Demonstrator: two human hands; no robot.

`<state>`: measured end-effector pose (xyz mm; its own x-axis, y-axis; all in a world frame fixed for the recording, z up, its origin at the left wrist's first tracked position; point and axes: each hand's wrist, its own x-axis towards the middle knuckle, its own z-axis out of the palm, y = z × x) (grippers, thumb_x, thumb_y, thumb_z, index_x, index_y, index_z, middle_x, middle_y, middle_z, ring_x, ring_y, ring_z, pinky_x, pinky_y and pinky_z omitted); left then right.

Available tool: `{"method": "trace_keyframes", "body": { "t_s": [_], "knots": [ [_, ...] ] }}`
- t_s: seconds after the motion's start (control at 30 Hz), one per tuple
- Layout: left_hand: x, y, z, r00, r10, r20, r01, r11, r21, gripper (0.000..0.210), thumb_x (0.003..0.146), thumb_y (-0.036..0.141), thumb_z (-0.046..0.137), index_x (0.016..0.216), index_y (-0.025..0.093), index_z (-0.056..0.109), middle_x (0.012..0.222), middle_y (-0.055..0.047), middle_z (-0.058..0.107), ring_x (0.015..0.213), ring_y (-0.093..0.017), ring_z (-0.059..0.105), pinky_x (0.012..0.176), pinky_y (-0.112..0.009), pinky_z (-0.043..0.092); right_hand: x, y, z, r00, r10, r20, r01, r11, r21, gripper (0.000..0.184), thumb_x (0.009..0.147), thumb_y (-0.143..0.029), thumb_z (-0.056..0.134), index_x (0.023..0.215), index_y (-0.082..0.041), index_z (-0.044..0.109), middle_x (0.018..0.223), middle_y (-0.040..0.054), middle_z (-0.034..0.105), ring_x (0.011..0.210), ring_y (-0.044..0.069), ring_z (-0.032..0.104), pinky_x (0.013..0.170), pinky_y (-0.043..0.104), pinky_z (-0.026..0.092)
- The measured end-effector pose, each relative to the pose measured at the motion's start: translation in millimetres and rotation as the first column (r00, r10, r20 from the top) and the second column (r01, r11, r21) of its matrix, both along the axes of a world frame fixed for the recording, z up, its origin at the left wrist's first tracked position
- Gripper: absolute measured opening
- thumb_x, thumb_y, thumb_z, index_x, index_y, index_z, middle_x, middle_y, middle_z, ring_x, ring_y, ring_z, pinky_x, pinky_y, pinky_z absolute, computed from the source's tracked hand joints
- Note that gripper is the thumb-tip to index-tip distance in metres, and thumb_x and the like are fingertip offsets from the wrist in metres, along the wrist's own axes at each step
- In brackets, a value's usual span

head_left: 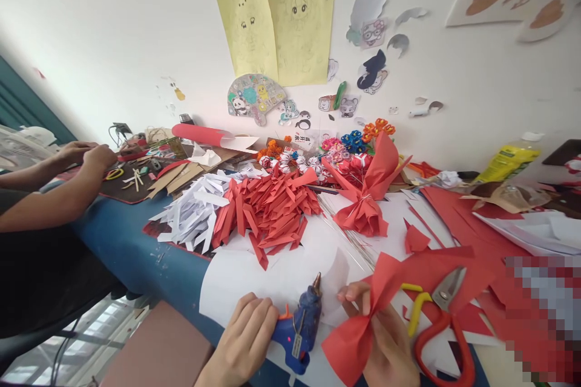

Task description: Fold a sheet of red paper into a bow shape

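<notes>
My left hand (247,335) is closed around the handle of a blue glue gun (299,326), whose nozzle points up and away from me. An orange trigger shows beside my fingers. In my right hand (388,344) is a red paper bow (363,329), pinched narrow at its middle and flaring at both ends. The fingertips show behind the paper, and part of the hand is hidden by it. Just right of that hand lie scissors with red handles (447,344) and a yellow-handled tool (417,308). White paper sheets (254,284) lie under the gun.
Piles of folded red strips (276,211) and white strips (195,208) lie ahead. Behind them are bead flowers (336,151) and a larger red paper bow (370,193). Red sheets (458,217) and a yellow bottle (512,157) are at right. Another person's hands (93,154) work at left.
</notes>
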<state>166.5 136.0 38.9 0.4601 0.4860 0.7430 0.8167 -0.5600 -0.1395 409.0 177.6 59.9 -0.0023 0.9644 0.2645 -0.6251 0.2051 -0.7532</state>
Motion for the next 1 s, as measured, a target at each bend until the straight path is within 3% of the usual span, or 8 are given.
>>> {"method": "trace_keyframes", "body": {
  "t_s": [0.33, 0.53, 0.77, 1.0],
  "knots": [
    [4.6, 1.7, 12.5, 1.000, -0.005, -0.009, 0.005, 0.999, 0.037, 0.023, 0.098, 0.005, 0.042, 0.104, 0.008, 0.065, 0.087, -0.014, 0.071, 0.082, -0.022, 0.064, 0.076, -0.040, 0.055, 6.3, 2.5, -12.4, 0.997, -0.034, 0.065, 0.038, 0.998, -0.047, 0.016, 0.087, -0.036, 0.071, 0.084, -0.021, 0.074, 0.090, 0.0094, 0.065, 0.090, 0.022, 0.065, 0.086, 0.033, 0.060],
    [0.6, -2.7, 7.1, 0.999, 0.028, -0.035, -0.027, 0.999, 0.027, 0.027, 0.100, 0.008, 0.039, 0.106, 0.010, 0.065, 0.089, -0.013, 0.072, 0.083, -0.022, 0.065, 0.080, -0.041, 0.055, 7.4, 0.5, -18.0, 0.990, -0.090, 0.112, 0.093, 0.995, -0.021, 0.015, 0.087, -0.036, 0.071, 0.085, -0.021, 0.072, 0.090, 0.0091, 0.063, 0.092, 0.023, 0.062, 0.088, 0.038, 0.060],
    [0.0, -3.6, 6.9, 0.998, 0.014, -0.055, -0.012, 0.999, 0.036, 0.028, 0.100, 0.008, 0.038, 0.103, 0.008, 0.066, 0.090, -0.014, 0.072, 0.085, -0.022, 0.064, 0.083, -0.041, 0.054, 2.3, 1.2, -11.5, 0.995, -0.073, 0.073, 0.071, 0.997, 0.032, 0.017, 0.090, -0.033, 0.067, 0.078, -0.020, 0.068, 0.088, 0.0084, 0.064, 0.089, 0.022, 0.062, 0.085, 0.037, 0.060],
    [-1.3, -6.3, 7.4, 0.998, 0.003, -0.060, -0.003, 1.000, -0.006, 0.028, 0.101, 0.008, 0.037, 0.107, 0.007, 0.065, 0.093, -0.014, 0.071, 0.088, -0.022, 0.064, 0.084, -0.041, 0.052, 6.3, 1.8, -21.9, 0.987, -0.119, 0.106, 0.117, 0.993, 0.020, 0.015, 0.088, -0.034, 0.070, 0.083, -0.021, 0.071, 0.091, 0.0087, 0.064, 0.092, 0.023, 0.061, 0.088, 0.039, 0.059]
  ]
}}
